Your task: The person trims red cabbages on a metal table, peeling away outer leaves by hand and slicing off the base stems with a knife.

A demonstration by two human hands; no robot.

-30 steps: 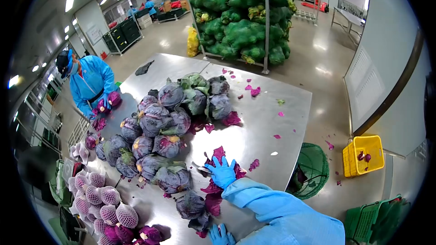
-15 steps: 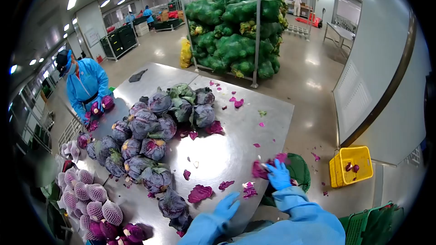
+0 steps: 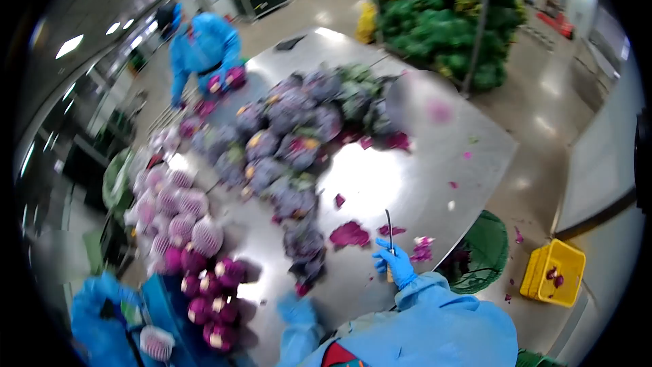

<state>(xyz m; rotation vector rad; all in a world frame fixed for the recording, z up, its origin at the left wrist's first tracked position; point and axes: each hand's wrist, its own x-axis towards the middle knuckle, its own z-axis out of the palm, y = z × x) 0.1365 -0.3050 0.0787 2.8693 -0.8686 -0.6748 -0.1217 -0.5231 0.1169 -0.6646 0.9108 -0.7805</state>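
My right hand [image 3: 399,265], in a blue glove, is closed around a knife [image 3: 390,225] whose thin, dark, slightly curved blade points away from me. Close to it on the steel table [image 3: 370,268] lie purple leaf scraps [image 3: 421,249] and a large loose cabbage leaf [image 3: 349,234]. My left hand [image 3: 297,309], also gloved, is low over the table near the front end of the pile of untrimmed red cabbages [image 3: 303,239]. Motion smears its fingers, so its grip cannot be made out. To its left sit several trimmed red cabbages [image 3: 221,307].
Cabbages in foam nets [image 3: 182,228] are heaped at the left. One co-worker [image 3: 204,51] handles cabbages across the table; another person's blue sleeve [image 3: 102,323] shows lower left. A green bin [image 3: 492,251] and yellow crate [image 3: 555,272] stand right. Green net sacks [image 3: 441,20] are stacked behind.
My right hand has left the purple leaves over the green bin and now holds a knife above the table. The view has swung left, bringing the trimmed cabbages and a second co-worker's sleeve into sight.
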